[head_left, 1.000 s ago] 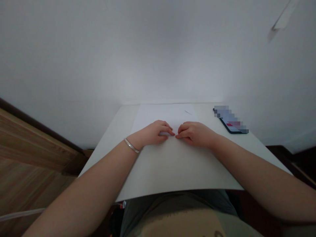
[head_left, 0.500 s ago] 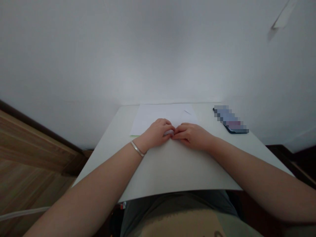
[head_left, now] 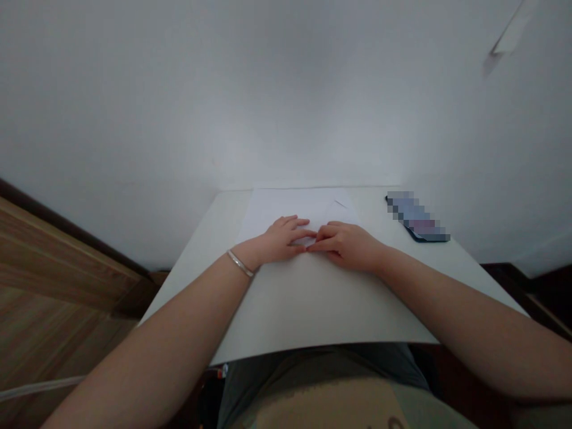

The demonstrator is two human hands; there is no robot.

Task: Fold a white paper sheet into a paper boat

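A white sheet of paper [head_left: 286, 202] lies at the far side of the white table, with a short crease or pointed edge showing near its right corner. My left hand [head_left: 281, 241], a silver bangle [head_left: 240, 263] at its wrist, rests over the paper's near edge with its fingers stretched out and spread. Just to its right, my right hand [head_left: 348, 245] has its fingers closed in a pinch at the paper's near edge, its fingertips touching or almost touching the left ones. Both hands hide much of that edge.
A phone [head_left: 415, 219] with a blurred screen lies at the table's right side. The table [head_left: 313, 316] meets a pale wall [head_left: 304, 107] at the back. Wooden boards [head_left: 58, 286] stand to the left, and a pale cable [head_left: 42, 387] runs low there.
My left hand has shifted a little to the left, and its curled fingers have straightened and spread on the paper. The right hand has hardly moved.
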